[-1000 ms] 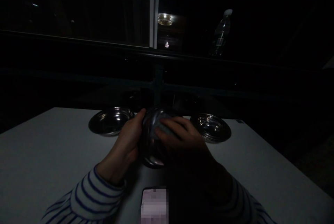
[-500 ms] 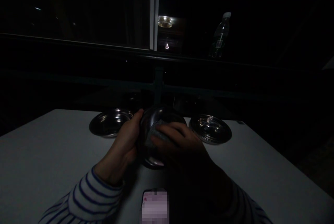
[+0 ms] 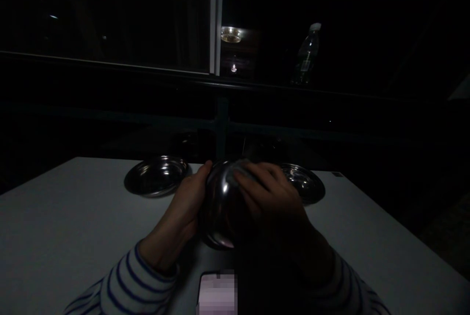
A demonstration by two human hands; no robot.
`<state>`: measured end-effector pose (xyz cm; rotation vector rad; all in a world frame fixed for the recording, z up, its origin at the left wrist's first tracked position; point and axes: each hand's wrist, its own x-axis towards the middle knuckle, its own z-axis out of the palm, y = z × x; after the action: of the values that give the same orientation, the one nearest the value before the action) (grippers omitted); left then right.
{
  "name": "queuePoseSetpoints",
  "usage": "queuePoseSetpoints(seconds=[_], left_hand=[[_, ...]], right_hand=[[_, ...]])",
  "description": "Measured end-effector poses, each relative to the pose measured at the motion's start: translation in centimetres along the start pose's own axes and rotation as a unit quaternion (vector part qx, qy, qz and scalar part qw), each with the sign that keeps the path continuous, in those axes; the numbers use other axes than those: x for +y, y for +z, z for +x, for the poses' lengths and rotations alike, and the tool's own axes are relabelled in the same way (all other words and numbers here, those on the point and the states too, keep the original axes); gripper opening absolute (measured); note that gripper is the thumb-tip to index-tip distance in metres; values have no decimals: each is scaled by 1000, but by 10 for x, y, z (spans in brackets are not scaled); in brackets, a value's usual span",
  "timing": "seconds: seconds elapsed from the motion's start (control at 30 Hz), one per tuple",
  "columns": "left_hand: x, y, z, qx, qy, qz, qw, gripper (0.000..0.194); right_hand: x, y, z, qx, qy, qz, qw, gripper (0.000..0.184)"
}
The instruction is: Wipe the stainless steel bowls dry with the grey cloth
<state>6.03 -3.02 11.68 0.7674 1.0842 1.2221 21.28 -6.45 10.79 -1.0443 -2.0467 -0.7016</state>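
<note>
A shiny metal bowl (image 3: 222,207) is held above the table, its rounded outside facing me. My left hand (image 3: 189,202) grips its left edge, thumb at the top and the other fingers mostly hidden. My right hand (image 3: 273,197) presses a greyish cloth (image 3: 238,170) against the bowl's upper right side, its fingers bent over the cloth. Behind my left hand, one metal bowl (image 3: 156,176) stands on the table. Another metal bowl (image 3: 306,185) is partly covered by my right hand.
The white table (image 3: 91,227) spreads around my arms in dim light. A phone (image 3: 217,293) with a blurred screen lies at the near edge. Beyond the table are a dark window with a pale frame (image 3: 216,21) and a clear plastic bottle (image 3: 307,55).
My right hand and the cloth have slid up and to the right across the bowl. The bowl and my left hand have shifted slightly right and down in view.
</note>
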Motion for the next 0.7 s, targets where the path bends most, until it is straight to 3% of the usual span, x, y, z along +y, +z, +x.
queuePoseSetpoints(seconds=[0.07,0.23,0.43,0.57,0.7], left_hand=[[-1,-1,1,5,0,5,1000,29],[3,-3,4,88,30,-30,995,23],[1,1,0,49,25,-8,998,29],[5,1,2,124,72,-105,984,20],[7,2,1,134,68,-128,980,20]], right_hand=[[2,0,0,-5,19,-10,1000,28],[-13,1,-2,-39,-75,12,996,26],[-16,4,-3,1,-31,-18,999,28],[-26,4,-3,-18,-42,-3,999,23],[-35,3,-4,4,-46,-7,999,22]])
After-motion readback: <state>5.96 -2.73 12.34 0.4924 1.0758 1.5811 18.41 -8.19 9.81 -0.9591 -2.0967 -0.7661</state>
